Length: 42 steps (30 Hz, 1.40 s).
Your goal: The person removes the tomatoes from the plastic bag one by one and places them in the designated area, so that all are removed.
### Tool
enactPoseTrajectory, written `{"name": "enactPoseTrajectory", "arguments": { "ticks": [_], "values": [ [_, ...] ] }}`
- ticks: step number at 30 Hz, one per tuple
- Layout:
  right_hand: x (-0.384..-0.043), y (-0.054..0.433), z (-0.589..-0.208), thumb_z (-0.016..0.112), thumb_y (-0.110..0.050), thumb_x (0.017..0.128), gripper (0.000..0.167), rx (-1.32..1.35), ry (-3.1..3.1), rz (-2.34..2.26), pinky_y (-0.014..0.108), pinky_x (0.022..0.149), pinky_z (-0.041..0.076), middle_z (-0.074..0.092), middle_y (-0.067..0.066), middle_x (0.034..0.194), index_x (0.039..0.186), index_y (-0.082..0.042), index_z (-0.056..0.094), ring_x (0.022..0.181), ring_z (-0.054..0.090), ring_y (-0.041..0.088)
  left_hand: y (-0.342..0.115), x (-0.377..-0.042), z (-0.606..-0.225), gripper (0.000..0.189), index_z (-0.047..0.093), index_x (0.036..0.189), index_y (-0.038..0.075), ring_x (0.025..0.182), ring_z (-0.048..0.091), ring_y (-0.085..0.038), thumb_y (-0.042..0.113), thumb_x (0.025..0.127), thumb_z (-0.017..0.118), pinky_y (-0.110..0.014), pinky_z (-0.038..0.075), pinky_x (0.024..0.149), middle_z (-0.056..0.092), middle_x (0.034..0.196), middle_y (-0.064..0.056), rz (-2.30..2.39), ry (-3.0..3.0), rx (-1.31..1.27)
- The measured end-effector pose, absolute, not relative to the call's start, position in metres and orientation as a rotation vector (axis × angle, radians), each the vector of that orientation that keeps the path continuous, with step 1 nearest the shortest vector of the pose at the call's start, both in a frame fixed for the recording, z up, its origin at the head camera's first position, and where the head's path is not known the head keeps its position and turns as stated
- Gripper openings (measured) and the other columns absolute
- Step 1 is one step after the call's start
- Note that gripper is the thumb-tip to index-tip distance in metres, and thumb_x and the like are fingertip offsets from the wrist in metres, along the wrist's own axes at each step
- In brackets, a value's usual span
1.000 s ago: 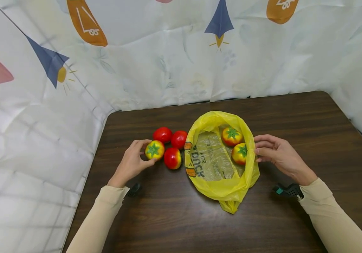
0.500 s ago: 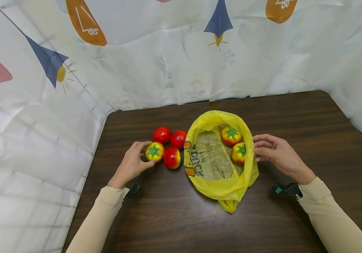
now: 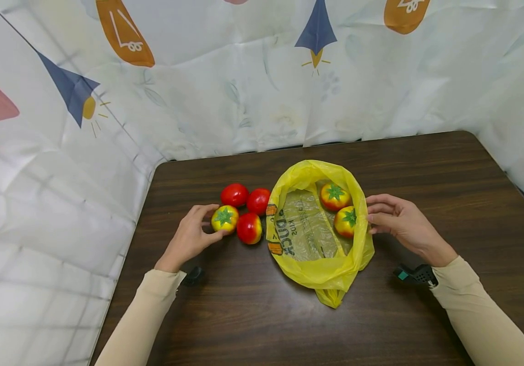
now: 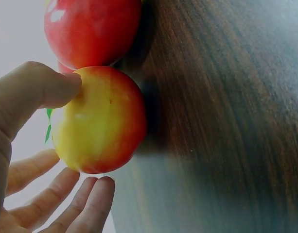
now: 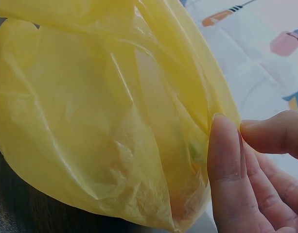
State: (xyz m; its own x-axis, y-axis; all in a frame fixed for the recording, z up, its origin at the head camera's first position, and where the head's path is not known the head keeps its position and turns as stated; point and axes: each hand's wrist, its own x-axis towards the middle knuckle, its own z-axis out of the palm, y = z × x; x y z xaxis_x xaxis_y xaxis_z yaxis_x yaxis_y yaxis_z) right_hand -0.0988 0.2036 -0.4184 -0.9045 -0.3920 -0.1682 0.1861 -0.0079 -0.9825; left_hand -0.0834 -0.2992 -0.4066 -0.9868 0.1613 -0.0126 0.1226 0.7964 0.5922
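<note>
In the head view my left hand (image 3: 192, 235) holds a yellow-and-red toy tomato (image 3: 225, 219) between thumb and fingers, its green star-shaped leaf facing up. The left wrist view shows the thumb on the side of this tomato (image 4: 102, 121) and the fingertips close around its lower edge. My right hand (image 3: 406, 223) pinches the right rim of a yellow plastic bag (image 3: 323, 274), which stands with its mouth wide open. Thumb and forefinger meet on the film of the bag (image 5: 114, 116) in the right wrist view. Inside it sit two toy tomatoes (image 3: 335, 196), against the right wall.
Three shiny red toy fruits, one at the front (image 3: 249, 228), one at the back (image 3: 234, 195) and one by the bag (image 3: 258, 202), lie beside the held tomato. All stand on a dark wooden table (image 3: 243, 315), with a printed white cloth (image 3: 243, 101) behind it.
The held tomato has shifted very slightly toward the near side and right. My hands and the bag stay almost where they were.
</note>
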Motion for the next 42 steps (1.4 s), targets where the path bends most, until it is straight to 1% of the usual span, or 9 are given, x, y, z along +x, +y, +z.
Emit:
{"name": "enactPoseTrajectory", "arguments": {
  "ticks": [4,11,21,28,32,36,42],
  "values": [
    [-0.099,0.205,-0.418,0.064,-0.008,0.102,0.036,-0.215,1.881,-1.963,0.028,0.08,0.065,0.073,-0.005,0.114,0.136,-0.008,0.053,0.096,0.073,0.009,-0.301,-0.083,-0.404,0.066,0.055,0.143,0.002,0.12,0.063,-0.036,0.019,0.085,0.084,-0.051,0.06,0.101,0.055,0.136,-0.021,0.987,2.921,0.237],
    [-0.098,0.204,-0.417,0.064,-0.009,0.102,0.035,-0.216,1.892,-1.952,0.029,0.081,0.065,0.073,-0.005,0.114,0.136,-0.007,0.053,0.096,0.073,0.01,-0.304,-0.081,-0.401,0.066,0.055,0.143,0.002,0.117,0.066,-0.037,0.02,0.086,0.084,-0.052,0.06,0.099,0.056,0.136,-0.022,1.006,2.935,0.232],
    [-0.098,0.206,-0.42,0.064,-0.01,0.102,0.035,-0.214,1.894,-1.95,0.03,0.08,0.066,0.074,-0.005,0.114,0.136,-0.007,0.053,0.096,0.074,0.01,-0.299,-0.088,-0.387,0.063,0.054,0.144,0.002,0.12,0.063,-0.036,0.025,0.091,0.08,-0.053,0.06,0.099,0.056,0.138,-0.021,0.995,2.965,0.271],
    [-0.099,0.204,-0.419,0.065,-0.012,0.102,0.038,-0.209,1.926,-1.932,0.03,0.081,0.065,0.074,-0.005,0.114,0.136,-0.006,0.052,0.096,0.074,0.011,-0.28,-0.099,-0.378,0.058,0.055,0.143,0.003,0.122,0.062,-0.035,0.025,0.094,0.077,-0.053,0.059,0.101,0.057,0.138,-0.019,1.084,2.956,0.334],
    [-0.099,0.205,-0.418,0.066,-0.013,0.102,0.037,-0.201,1.94,-1.934,0.029,0.081,0.065,0.073,-0.005,0.114,0.136,-0.007,0.052,0.096,0.074,0.011,-0.263,-0.108,-0.376,0.056,0.055,0.142,0.004,0.118,0.066,-0.036,0.025,0.094,0.077,-0.052,0.059,0.101,0.058,0.136,-0.018,1.12,2.948,0.379],
    [-0.099,0.204,-0.419,0.065,-0.011,0.102,0.037,-0.215,1.924,-1.963,0.03,0.08,0.066,0.074,-0.004,0.113,0.136,-0.005,0.052,0.096,0.074,0.012,-0.247,-0.113,-0.374,0.056,0.056,0.142,0.007,0.115,0.069,-0.037,0.027,0.094,0.077,-0.052,0.059,0.101,0.058,0.137,-0.017,1.132,2.927,0.389],
    [-0.099,0.204,-0.42,0.066,-0.015,0.102,0.04,-0.197,1.966,-1.921,0.031,0.083,0.065,0.073,-0.005,0.115,0.139,-0.007,0.052,0.098,0.074,0.012,-0.225,-0.121,-0.373,0.055,0.056,0.142,0.012,0.118,0.067,-0.033,0.029,0.094,0.077,-0.049,0.06,0.101,0.059,0.137,-0.012,1.115,2.921,0.439]
  ]
}}
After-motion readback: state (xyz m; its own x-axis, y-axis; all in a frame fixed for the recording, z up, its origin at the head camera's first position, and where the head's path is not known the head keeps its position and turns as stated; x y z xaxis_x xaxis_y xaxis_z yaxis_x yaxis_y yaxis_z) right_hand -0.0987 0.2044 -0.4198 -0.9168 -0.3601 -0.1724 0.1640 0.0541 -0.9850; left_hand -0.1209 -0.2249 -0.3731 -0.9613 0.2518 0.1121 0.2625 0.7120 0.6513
